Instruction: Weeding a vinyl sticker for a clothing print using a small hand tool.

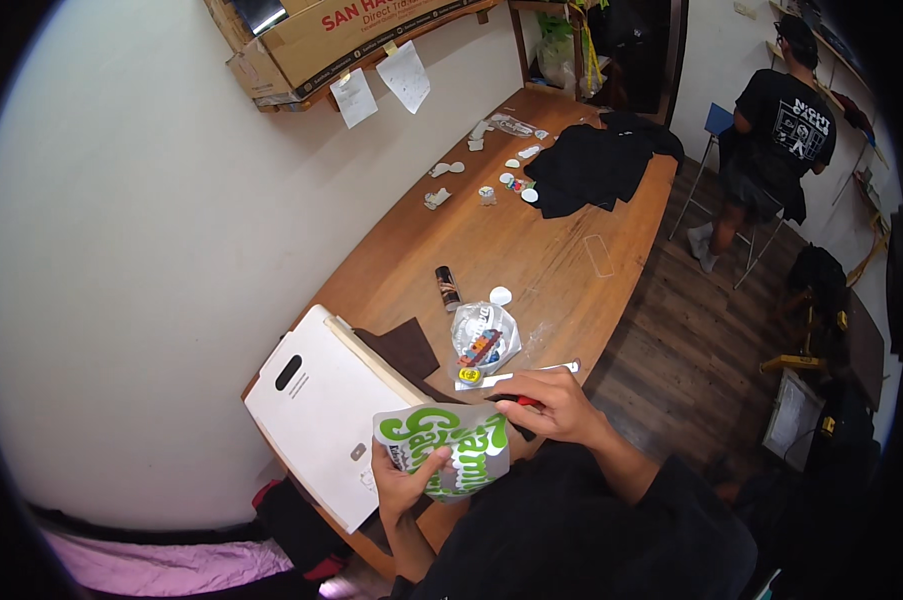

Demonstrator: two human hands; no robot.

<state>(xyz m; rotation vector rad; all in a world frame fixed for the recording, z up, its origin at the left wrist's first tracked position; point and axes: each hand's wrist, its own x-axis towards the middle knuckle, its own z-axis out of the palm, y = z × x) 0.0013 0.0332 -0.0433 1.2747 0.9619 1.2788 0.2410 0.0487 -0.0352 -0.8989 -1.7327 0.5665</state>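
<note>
My left hand [403, 482] grips a grey, see-through sheet [456, 452] with large green lettering, its thumb pressed on the front. At the sheet's upper right edge, my right hand [556, 405] is closed around scissors [527, 402] with a black-and-red handle; their blades are mostly hidden. Just beyond my hands lies a clear plastic bag [484, 335] with printed pieces in or on it. Beside it are a round yellow piece [469, 375] and a white strip [561, 370]. A dark cylindrical can [447, 288] lies behind the bag.
A white flat-topped case [321, 420] occupies the table's near left. Black cloth [596, 170] and several small cutouts [446, 170] lie at the far end. A cardboard box [331, 45] sits on a wall shelf. Another person [786, 120] is near the right wall, facing away.
</note>
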